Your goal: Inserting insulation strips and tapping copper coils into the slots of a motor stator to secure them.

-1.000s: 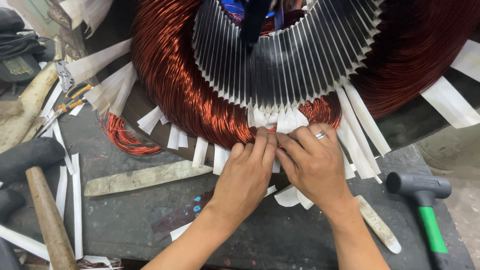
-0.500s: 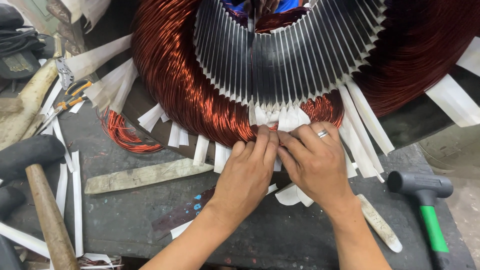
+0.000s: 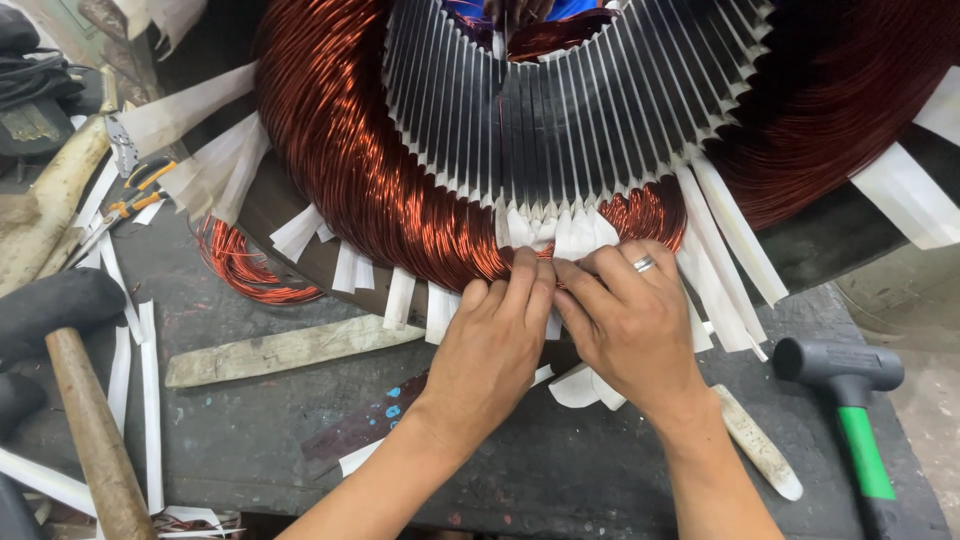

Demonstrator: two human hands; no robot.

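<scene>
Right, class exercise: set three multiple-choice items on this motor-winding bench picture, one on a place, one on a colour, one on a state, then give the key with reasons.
1. Where does the mallet with the green handle lie?
A. right of the hands
B. left of the hands
C. on the stator
2. What colour is the wire winding?
A. silver
B. copper-red
C. blue
3. What are the left hand and right hand doing?
A. resting apart
B. gripping a hammer
C. pressing together at the white paper strips

Key: 1 A, it lies by the bench's right edge; 2 B, the coils shine reddish; 3 C, the fingertips meet at the strips.
</scene>
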